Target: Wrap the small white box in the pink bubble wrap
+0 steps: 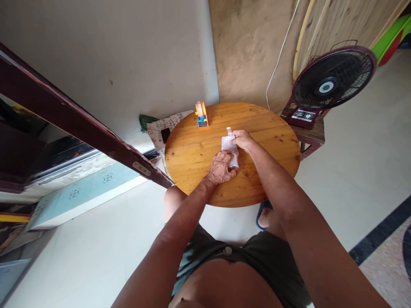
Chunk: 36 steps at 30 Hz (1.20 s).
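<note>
Bubble wrap (226, 144) being pinched by right hand (243, 140), clasped by left hand (221, 167) on wooden tabletop (189, 158); right of both, fan (340, 81) being supported by stool (314, 133).

Nothing can be read with certainty — the pale, creased sheet (158, 136) bears red and dark print, too small.

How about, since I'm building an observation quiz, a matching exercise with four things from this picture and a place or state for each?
1. Packet
2. Orange-and-blue item
3. Fan
4. Slipper

A. On a foot
B. Near the far edge of the table
C. On a stool, right of the table
D. Touched by the left hand and right hand

Pairs: 1-D; 2-B; 3-C; 4-A
</note>
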Each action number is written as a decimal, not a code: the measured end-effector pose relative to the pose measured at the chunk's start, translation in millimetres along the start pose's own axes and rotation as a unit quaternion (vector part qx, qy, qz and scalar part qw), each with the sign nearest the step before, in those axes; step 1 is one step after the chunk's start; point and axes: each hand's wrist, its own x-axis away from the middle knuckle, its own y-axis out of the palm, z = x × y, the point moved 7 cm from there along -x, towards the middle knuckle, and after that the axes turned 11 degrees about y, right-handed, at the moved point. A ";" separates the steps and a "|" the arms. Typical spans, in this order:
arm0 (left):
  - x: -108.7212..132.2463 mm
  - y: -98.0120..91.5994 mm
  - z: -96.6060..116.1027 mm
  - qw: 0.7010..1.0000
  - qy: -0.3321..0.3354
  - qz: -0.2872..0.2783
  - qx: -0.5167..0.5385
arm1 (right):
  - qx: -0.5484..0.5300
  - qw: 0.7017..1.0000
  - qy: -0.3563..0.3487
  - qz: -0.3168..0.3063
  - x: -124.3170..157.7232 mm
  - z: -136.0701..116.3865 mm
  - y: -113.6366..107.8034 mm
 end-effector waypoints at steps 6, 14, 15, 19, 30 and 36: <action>1.0 0.8 -1.4 1.000 -0.006 -0.014 0.001 | -0.065 0.997 -0.007 -0.046 15.9 -9.9 1.2; 4.4 -1.4 -5.0 0.999 -0.015 0.009 -0.036 | -0.018 0.998 -0.054 0.000 39.5 -20.8 -9.2; 5.0 -1.5 -5.3 0.999 -0.013 0.013 -0.034 | -0.010 0.998 -0.056 0.010 42.0 -21.6 -11.3; 6.6 -0.9 -4.4 1.000 0.000 0.020 -0.017 | 0.027 0.996 -0.084 0.013 51.1 -24.0 -13.2; 6.4 4.2 -7.1 0.999 -0.030 -0.019 -0.020 | 0.071 0.994 -0.078 0.032 63.9 -19.0 -12.2; 8.5 3.0 -11.1 0.999 0.000 0.040 -0.020 | 0.028 0.993 -0.101 0.059 63.9 -26.7 -19.4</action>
